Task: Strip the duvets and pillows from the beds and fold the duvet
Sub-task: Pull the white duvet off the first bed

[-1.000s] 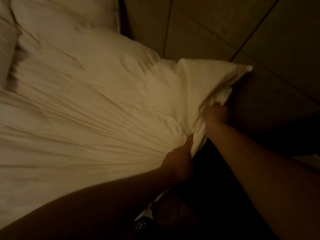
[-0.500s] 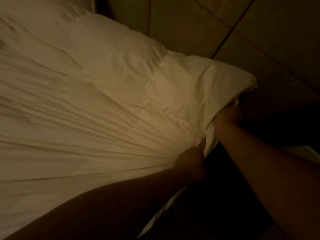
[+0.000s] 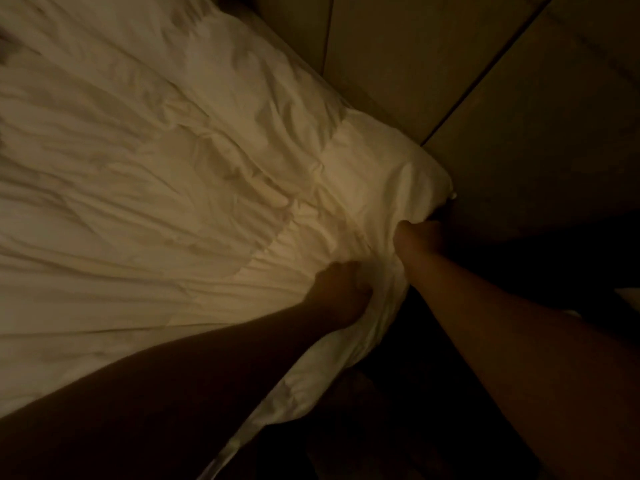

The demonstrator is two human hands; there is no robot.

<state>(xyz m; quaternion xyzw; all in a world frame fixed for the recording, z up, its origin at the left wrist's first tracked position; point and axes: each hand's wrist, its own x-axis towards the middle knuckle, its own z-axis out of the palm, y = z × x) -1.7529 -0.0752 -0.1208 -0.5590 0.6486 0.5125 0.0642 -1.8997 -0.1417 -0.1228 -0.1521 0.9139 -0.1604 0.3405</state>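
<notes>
Both hands bunch the duvet (image 3: 180, 188) edge near right: left hand (image 3: 341, 292) and right hand (image 3: 420, 237) fingers curled into cloth. Stripping underway; folding not started.

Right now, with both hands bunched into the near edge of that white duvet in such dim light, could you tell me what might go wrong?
1. The left hand and right hand grip the duvet close together, so most of it hangs unsupported and may drag or twist when pulled.
2. A loose flap falls below the left hand toward the dark floor; it could be stepped on.
3. The duvet's corner sits against the wall panel and might snag.
</notes>
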